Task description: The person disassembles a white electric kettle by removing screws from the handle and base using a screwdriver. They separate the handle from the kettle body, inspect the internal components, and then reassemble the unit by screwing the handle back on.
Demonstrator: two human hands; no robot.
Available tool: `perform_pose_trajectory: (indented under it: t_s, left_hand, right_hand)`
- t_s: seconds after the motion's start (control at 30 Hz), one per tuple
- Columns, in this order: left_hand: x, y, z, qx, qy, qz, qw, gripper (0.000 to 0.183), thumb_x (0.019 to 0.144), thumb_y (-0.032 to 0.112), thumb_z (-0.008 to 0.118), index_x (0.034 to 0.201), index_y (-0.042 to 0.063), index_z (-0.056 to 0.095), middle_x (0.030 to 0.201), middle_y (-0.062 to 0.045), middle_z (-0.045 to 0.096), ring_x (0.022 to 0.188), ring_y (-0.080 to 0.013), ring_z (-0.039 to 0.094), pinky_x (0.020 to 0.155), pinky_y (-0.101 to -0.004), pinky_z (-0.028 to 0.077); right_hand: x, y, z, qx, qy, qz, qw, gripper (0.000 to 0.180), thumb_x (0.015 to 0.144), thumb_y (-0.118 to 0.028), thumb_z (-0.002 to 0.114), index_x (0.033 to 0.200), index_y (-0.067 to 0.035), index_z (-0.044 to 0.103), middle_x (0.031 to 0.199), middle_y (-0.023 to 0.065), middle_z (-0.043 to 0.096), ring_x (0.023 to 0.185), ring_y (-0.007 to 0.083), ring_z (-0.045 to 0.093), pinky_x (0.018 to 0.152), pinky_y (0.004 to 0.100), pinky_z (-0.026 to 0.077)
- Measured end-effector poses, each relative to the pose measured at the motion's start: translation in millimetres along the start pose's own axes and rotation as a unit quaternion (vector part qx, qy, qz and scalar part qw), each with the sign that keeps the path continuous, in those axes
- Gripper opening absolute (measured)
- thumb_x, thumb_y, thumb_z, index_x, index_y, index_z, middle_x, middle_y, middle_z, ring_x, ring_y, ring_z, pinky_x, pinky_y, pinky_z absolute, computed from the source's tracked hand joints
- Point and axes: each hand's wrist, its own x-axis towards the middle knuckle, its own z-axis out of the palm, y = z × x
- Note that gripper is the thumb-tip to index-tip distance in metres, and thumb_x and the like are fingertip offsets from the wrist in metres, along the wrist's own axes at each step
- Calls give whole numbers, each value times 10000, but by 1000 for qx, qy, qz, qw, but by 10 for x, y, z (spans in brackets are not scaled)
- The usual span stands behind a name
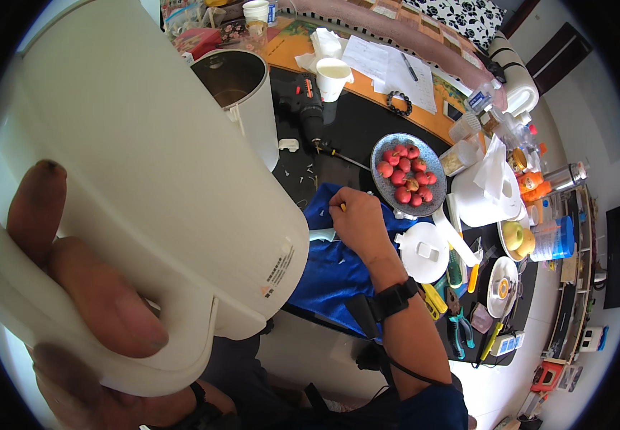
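A large white plastic appliance housing [154, 161], like a kettle shell, fills the left of the view, tilted and close up. My left hand [108, 306] grips its looped handle, the fingers wrapped through the opening. Over a blue cloth [323, 282] my right hand [358, 220] is closed, with a small yellow end [343, 207] showing between its fingers; the rest of that item is hidden. A pale blue piece [321, 235] lies on the cloth beside my right hand. Behind the housing stands a white pot [256, 113] with a dark inside.
A cordless drill [310, 102], a screwdriver [350, 160] and loose screws [302, 179] lie beyond the cloth. To the right are a plate [378, 177] of red fruit, a white lid [423, 252], pliers [459, 328], a utility knife [433, 301] and a tissue box [484, 193].
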Motion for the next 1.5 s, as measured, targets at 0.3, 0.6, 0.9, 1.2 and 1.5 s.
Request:
perform_pose_trajectory:
  t_s: [0.3, 0.6, 0.9, 1.2, 1.5]
  left_hand:
    - [-2, -118, 125, 0, 85, 42, 996, 759, 1005, 294, 510, 1537, -130, 174, 803, -21, 536, 670, -114, 534, 1022, -327, 509]
    - [-6, -65, 169, 45, 86, 12, 995, 779, 962, 340, 556, 1511, -132, 267, 746, -5, 514, 693, -107, 602, 1027, -344, 534]
    - [13, -75, 159, 74, 93, -5, 993, 793, 968, 346, 552, 1522, -130, 243, 757, -12, 530, 715, -107, 606, 1041, -326, 520]
    - [-7, -95, 121, 70, 96, 18, 993, 781, 989, 323, 545, 1534, -127, 213, 782, -11, 531, 684, -94, 560, 991, -298, 536]
    - [-23, -120, 93, 53, 73, 22, 996, 751, 1016, 275, 513, 1552, -109, 154, 782, -22, 509, 644, -91, 504, 945, -285, 545]
  right_hand:
    - [-307, -271, -755, 608, -108, 189, 764, 170, 1001, -101, 633, 1095, 35, 670, 876, 128, 722, 468, 69, 524, 372, 222, 386]
    - [-508, -341, -814, 730, -146, 133, 654, 182, 1009, -166, 633, 1081, 0, 655, 850, 101, 678, 468, 87, 489, 363, 214, 339]
    - [-591, -398, -793, 779, -160, 109, 597, 171, 1007, -164, 623, 1027, -5, 561, 864, 128, 540, 542, 75, 404, 361, 172, 343]
    - [-389, -188, -609, 443, -55, 291, 846, 195, 977, -131, 655, 1080, 33, 673, 777, 63, 668, 518, 63, 561, 393, 212, 409]
    - [-131, -103, -142, 47, 6, 35, 998, 197, 824, -135, 729, 976, -12, 752, 803, 142, 726, 684, 249, 700, 642, 350, 556]
